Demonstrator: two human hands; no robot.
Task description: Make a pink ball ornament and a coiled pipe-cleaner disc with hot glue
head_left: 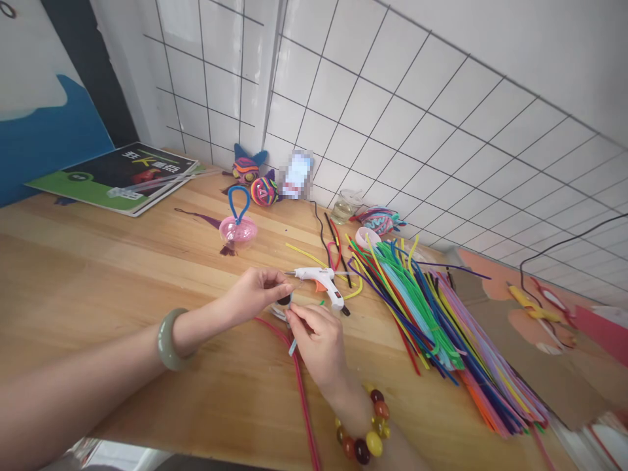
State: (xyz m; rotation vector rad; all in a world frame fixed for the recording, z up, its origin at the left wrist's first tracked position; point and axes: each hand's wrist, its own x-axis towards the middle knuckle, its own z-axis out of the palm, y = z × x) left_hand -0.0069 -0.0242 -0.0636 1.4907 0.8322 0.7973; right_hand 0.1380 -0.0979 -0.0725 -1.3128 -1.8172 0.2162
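Note:
My left hand is closed in a pinch on a small black disc. Beside it, my right hand pinches a light blue pipe cleaner, and its lower end sticks out below the fingers. The two sets of fingertips almost meet at the disc; whether disc and pipe cleaner are joined is hidden. Just beyond my hands lies a white glue gun with an orange trigger, nozzle pointing left. Red pipe cleaners run under my right hand toward the table's front edge. A small clear object below my fingers is mostly covered.
A pink half shell with a blue loop stands behind my left hand. Bundled colourful pipe cleaners spread across the right. Two wrapped ornaments, a phone and a glass jar line the tiled wall. Books lie left; a yellow glue gun lies right.

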